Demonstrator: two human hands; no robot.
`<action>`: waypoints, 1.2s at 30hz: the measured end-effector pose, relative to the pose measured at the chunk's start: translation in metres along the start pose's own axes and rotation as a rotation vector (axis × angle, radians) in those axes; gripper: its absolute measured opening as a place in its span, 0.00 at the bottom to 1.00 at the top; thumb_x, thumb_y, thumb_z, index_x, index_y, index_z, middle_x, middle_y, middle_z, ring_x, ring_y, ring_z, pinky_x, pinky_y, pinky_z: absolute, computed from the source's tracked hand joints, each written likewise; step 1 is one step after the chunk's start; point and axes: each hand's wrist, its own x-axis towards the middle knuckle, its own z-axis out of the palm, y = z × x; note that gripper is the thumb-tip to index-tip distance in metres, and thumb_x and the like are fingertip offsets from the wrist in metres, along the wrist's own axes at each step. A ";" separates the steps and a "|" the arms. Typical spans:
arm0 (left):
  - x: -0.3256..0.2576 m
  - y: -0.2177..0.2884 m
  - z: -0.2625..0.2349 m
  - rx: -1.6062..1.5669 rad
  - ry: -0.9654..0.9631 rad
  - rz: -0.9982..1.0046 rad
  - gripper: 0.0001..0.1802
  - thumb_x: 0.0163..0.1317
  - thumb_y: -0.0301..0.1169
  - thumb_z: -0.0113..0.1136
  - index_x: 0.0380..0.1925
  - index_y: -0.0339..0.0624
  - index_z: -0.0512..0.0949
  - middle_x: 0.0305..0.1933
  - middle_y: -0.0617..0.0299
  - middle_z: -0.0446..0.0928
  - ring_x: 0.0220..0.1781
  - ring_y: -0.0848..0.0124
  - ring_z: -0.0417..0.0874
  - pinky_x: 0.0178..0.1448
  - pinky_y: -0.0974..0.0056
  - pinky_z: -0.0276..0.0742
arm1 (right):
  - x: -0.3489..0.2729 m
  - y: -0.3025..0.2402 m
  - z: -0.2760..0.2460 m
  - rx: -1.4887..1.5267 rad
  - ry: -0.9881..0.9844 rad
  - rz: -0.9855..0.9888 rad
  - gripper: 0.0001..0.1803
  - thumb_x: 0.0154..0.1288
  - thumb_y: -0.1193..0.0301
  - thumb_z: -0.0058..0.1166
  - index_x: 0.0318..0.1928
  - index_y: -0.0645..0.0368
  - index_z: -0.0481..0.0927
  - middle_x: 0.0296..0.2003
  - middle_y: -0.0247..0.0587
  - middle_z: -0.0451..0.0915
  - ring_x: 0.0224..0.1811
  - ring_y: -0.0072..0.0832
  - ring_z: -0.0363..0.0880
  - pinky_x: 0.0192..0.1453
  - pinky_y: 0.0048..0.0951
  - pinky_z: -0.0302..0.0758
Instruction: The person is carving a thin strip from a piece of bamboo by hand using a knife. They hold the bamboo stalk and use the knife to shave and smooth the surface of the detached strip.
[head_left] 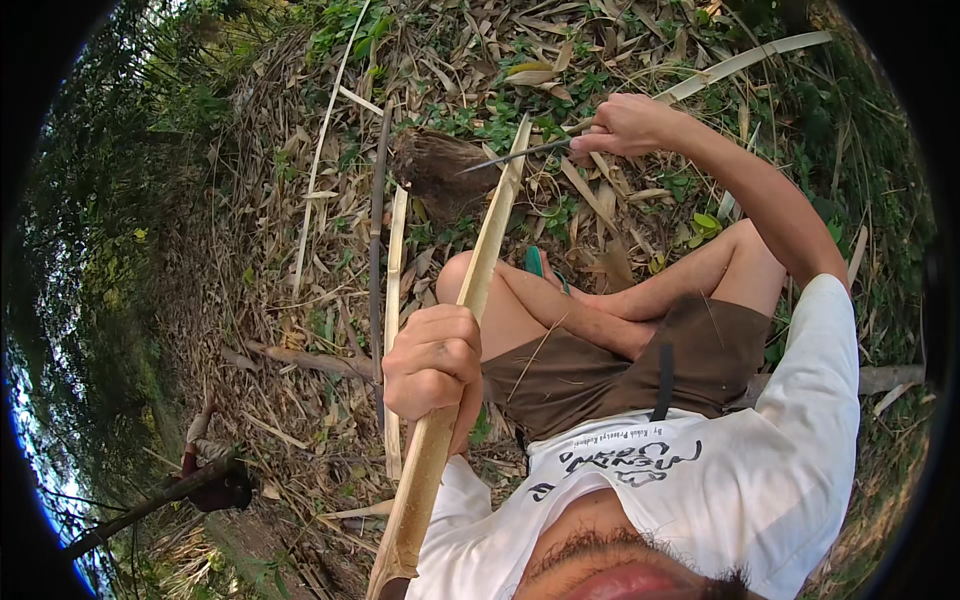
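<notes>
My left hand is wrapped round a long split strip of pale bamboo, which slants from the bottom of the view up toward the far middle. In my right hand is the handle of a knife. Its thin grey blade points left and meets or crosses the strip near the far end; whether it cuts in cannot be told. Behind that end lies a dark brown wood stump, close to the blade's tip. The knife's handle is mostly hidden by my fingers.
I sit cross-legged, with a green sandal at my foot. Left of the strip lie another pale strip and a dark pole. A pale strip lies beyond my right hand. Dry leaves cover the ground. Someone in dark clothing is at far left.
</notes>
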 end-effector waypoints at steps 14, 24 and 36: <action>-0.009 0.009 0.000 0.082 0.104 0.032 0.23 0.46 0.09 0.62 0.19 0.44 0.58 0.10 0.67 0.58 0.10 0.72 0.59 0.16 0.68 0.52 | -0.030 -0.056 0.002 0.272 0.003 -0.162 0.43 0.70 0.36 0.47 0.14 0.65 0.65 0.10 0.42 0.59 0.16 0.40 0.60 0.27 0.45 0.62; -0.010 0.001 -0.006 0.104 0.058 0.056 0.25 0.36 0.05 0.58 0.21 0.46 0.58 0.11 0.68 0.60 0.12 0.72 0.62 0.17 0.69 0.55 | -0.016 -0.029 0.026 0.190 0.020 -0.063 0.44 0.69 0.34 0.44 0.15 0.64 0.72 0.13 0.45 0.71 0.21 0.42 0.76 0.32 0.41 0.73; -0.007 -0.004 -0.036 -0.135 0.387 0.075 0.46 0.49 0.87 0.38 0.19 0.51 0.54 0.13 0.69 0.52 0.15 0.76 0.50 0.23 0.67 0.43 | -0.030 -0.095 0.073 0.377 0.329 -0.020 0.41 0.69 0.36 0.48 0.19 0.65 0.77 0.16 0.52 0.75 0.23 0.50 0.78 0.33 0.51 0.73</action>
